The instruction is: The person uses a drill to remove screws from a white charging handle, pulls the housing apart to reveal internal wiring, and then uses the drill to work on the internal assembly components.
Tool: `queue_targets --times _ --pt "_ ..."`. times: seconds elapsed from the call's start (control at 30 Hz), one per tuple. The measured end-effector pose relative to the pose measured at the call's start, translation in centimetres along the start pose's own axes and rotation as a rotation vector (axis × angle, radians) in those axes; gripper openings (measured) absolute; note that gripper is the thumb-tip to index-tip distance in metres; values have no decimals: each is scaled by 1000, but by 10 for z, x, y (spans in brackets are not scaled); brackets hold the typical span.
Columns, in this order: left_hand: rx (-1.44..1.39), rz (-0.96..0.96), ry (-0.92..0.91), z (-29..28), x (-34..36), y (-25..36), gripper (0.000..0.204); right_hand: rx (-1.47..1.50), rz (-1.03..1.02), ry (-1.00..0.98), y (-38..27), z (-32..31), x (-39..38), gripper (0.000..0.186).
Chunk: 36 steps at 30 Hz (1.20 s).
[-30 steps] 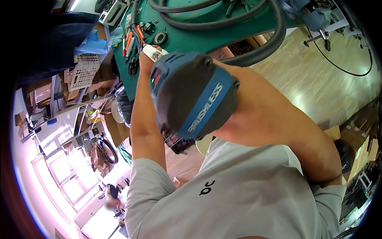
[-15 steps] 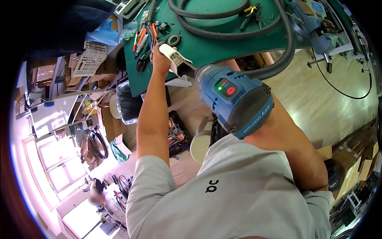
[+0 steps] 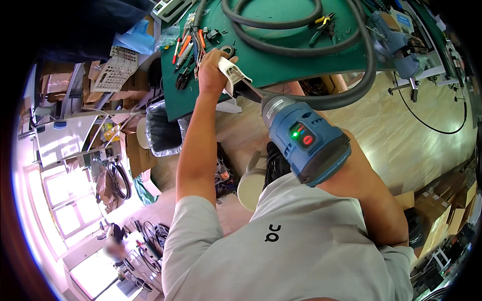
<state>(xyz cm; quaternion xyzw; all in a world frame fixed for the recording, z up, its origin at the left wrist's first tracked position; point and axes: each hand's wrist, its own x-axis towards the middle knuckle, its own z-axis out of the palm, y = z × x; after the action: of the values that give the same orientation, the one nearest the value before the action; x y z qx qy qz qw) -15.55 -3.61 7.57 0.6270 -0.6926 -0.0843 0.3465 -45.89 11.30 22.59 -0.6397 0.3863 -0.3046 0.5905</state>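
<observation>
My left hand (image 3: 211,71) is closed around a white plastic shell (image 3: 232,73), held over the near edge of the green table. Several coloured wires (image 3: 199,50) run beside that hand. A blue cordless power driver (image 3: 307,139), with a green light lit on its panel, hangs tilted in front of my body. Its long shank (image 3: 253,91) points at the open end of the shell; whether the tip touches a screw inside cannot be made out. My right forearm (image 3: 369,185) comes up behind the driver, whose body hides my right hand and the handle.
Pliers (image 3: 184,78), screwdrivers (image 3: 185,46) and a tape roll (image 3: 229,50) lie left on the green table (image 3: 281,65). A thick black cable (image 3: 296,47) loops across it, near yellow-handled cutters (image 3: 322,29). Below stands a round stool (image 3: 252,189). Cardboard boxes (image 3: 434,208) sit right.
The whole view has shifted, so the table and both arms appear slightly lower and further right. The driver still points at the white shell in my left hand.
</observation>
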Motion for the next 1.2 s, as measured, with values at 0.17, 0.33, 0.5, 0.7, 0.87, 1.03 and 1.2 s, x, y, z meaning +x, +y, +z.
queue_targets --times 0.17,0.33,0.5,0.7,0.87,1.03,1.2 --pt "-255 70 -548 -52 5 2 41 -292 -339 6 7 -12 2 49" --pt "-613 -222 -415 -33 12 3 41 -124 -224 45 18 -12 -1 37" --pt "-705 -412 -34 1 13 8 61 -142 -157 8 0 -8 -2 39" --pt "-746 -405 37 4 15 8 68 -134 -144 62 -1 -4 1 33" --pt "-707 -402 46 6 15 3 71 -154 -134 118 0 -2 0 26" --pt "-666 -275 65 5 7 5 73 -331 -154 74 16 -22 -28 34" --pt "-641 -282 118 5 -2 13 72 229 145 228 9 -31 -42 40"
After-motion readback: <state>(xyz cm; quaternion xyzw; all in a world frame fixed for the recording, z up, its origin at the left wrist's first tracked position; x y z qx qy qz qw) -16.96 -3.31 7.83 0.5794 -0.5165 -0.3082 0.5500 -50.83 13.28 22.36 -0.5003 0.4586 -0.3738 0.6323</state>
